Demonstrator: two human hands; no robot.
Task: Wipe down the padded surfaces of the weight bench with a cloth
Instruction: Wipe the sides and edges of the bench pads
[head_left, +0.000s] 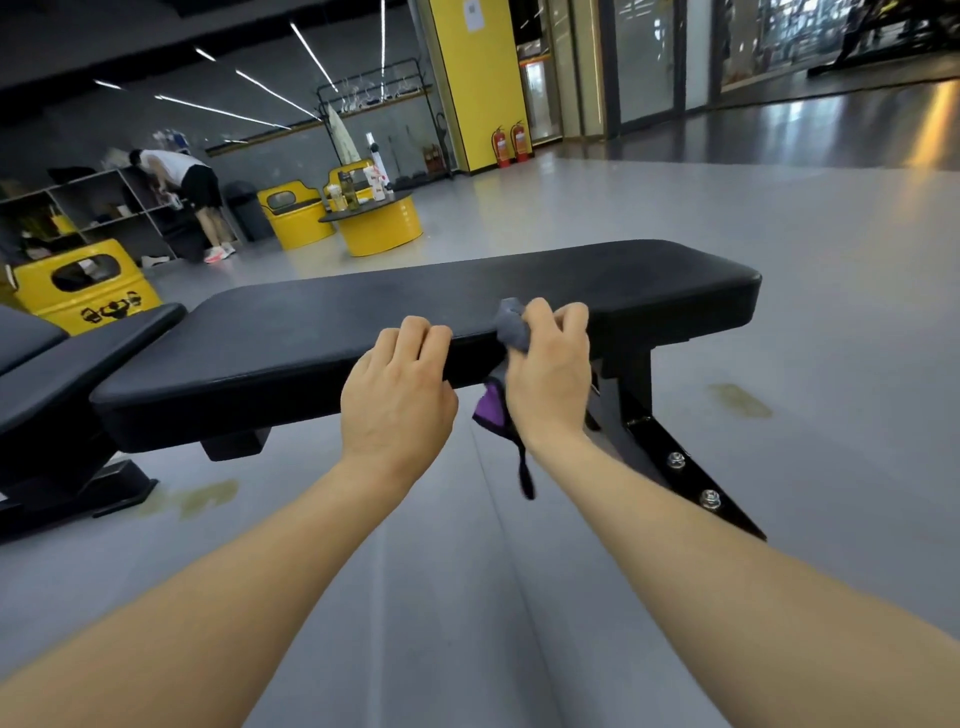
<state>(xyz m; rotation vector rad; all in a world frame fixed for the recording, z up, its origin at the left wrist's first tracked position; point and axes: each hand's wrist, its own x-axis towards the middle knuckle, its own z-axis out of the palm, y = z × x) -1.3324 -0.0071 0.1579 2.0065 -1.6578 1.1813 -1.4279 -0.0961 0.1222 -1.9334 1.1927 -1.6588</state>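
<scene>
A black padded weight bench (426, 306) runs across the middle of the view, its long flat pad on a black steel frame. My right hand (550, 374) grips a bunched grey and purple cloth (511, 327) against the pad's near edge, right of centre; a purple end of the cloth hangs below the hand. My left hand (400, 395) rests on the same near edge just to the left, its fingers curled over the rim of the pad. A second black pad (67, 358) adjoins the bench at the left.
The bench's bolted steel leg (691, 467) slants to the floor at the right. Yellow drum bins (85, 291) and a yellow drum table (379, 228) stand behind the bench. A person bends at shelves (104, 208) far left. Grey floor stretches to the right.
</scene>
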